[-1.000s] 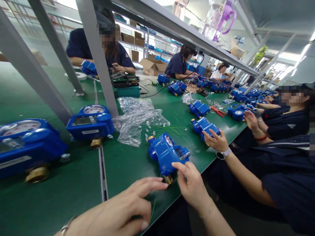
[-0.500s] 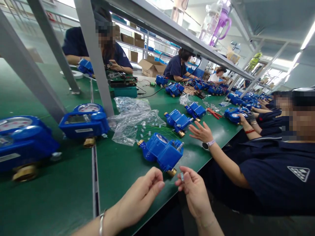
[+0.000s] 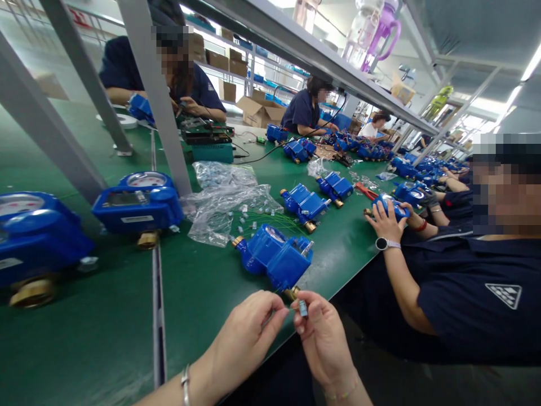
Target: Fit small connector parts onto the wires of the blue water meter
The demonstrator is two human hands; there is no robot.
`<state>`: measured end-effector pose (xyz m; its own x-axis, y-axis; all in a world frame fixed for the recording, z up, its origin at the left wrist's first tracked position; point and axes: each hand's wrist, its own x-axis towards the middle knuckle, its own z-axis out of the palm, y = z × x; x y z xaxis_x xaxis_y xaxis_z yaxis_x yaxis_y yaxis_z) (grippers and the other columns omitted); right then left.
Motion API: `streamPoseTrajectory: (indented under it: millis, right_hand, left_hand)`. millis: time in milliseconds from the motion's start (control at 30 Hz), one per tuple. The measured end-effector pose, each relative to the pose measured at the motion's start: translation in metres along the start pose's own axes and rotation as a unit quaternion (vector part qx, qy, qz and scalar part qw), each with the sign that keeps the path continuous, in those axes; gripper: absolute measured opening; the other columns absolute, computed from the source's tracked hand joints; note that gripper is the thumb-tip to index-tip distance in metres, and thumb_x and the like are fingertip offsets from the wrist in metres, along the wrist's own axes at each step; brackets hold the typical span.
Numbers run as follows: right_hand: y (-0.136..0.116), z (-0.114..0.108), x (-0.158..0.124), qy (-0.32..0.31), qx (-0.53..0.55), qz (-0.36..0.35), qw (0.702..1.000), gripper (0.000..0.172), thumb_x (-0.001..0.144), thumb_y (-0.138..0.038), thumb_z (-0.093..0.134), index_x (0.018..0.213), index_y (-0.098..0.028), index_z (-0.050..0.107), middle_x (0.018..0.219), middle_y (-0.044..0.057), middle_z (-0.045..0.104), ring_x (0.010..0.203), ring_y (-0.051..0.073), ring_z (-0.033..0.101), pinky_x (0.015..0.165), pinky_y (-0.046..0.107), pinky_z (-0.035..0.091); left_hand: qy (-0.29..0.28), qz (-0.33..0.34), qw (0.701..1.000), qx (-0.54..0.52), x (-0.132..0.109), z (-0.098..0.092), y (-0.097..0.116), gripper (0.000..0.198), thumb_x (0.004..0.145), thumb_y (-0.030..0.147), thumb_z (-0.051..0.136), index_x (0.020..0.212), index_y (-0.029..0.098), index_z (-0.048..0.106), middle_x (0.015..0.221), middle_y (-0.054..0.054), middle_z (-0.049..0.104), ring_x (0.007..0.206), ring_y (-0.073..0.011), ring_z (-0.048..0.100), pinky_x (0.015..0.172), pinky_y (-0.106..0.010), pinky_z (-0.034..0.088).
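My right hand (image 3: 318, 324) pinches a small pale-blue wire seal (image 3: 303, 308) between thumb and fingers. Close beside it, the thumb and forefinger of my left hand (image 3: 257, 322) are pressed together; whatever they hold is too fine to make out. Just beyond both hands a blue water meter (image 3: 270, 254) lies on the green table (image 3: 203, 282), its near brass fitting (image 3: 291, 293) partly behind my fingers. Past that meter are several loose seals (image 3: 242, 221) with thin green wires (image 3: 274, 221), next to a clear plastic bag (image 3: 211, 228).
Two larger-looking blue meters (image 3: 137, 206) (image 3: 38, 237) stand at the left by grey shelf posts (image 3: 154, 96). Further back are more blue meters (image 3: 304, 203) and red-handled pliers (image 3: 366, 192). At the right, a co-worker's hands (image 3: 386, 223) hold a meter. Other people sit across the table.
My hands have come closer together, and the seal has turned in my right fingers. The co-worker's outstretched hand at the right has moved back onto a blue meter.
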<state>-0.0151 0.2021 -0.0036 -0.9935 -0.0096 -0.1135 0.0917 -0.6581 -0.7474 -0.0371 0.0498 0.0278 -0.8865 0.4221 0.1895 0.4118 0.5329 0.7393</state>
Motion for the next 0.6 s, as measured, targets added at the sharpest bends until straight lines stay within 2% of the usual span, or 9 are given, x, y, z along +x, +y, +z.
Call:
streamPoseTrajectory:
  millis: [367, 600]
  right_hand:
    - [0.0006, -0.0024, 0.0002, 0.015, -0.016, 0.001, 1.000, 0.031, 0.067, -0.038, 0.076, 0.090, -0.018, 0.069, 0.076, 0.002, 0.061, 0.060, 0.006, 0.050, 0.055, 0.018, 0.040]
    - [0.0028, -0.0062, -0.0010, 0.012, -0.076, -0.029, 0.997, 0.036, 0.061, -0.037, 0.080, 0.091, -0.020, 0.069, 0.081, 0.002, 0.061, 0.067, 0.009, 0.052, 0.064, 0.022, 0.044]
  left_hand:
    - [-0.007, 0.010, 1.000, 0.012, -0.0029, -0.0010, -0.0028, 0.017, 0.091, 0.025, 0.042, 0.081, 0.019, 0.054, 0.077, 0.000, 0.058, 0.072, -0.0145, 0.055, 0.062, -0.024, 0.042]
    - [-0.006, 0.023, 0.999, 0.032, -0.0041, -0.0011, -0.0035, 0.016, 0.091, 0.025, 0.042, 0.082, 0.020, 0.054, 0.077, 0.000, 0.057, 0.073, -0.0147, 0.055, 0.064, -0.025, 0.041]
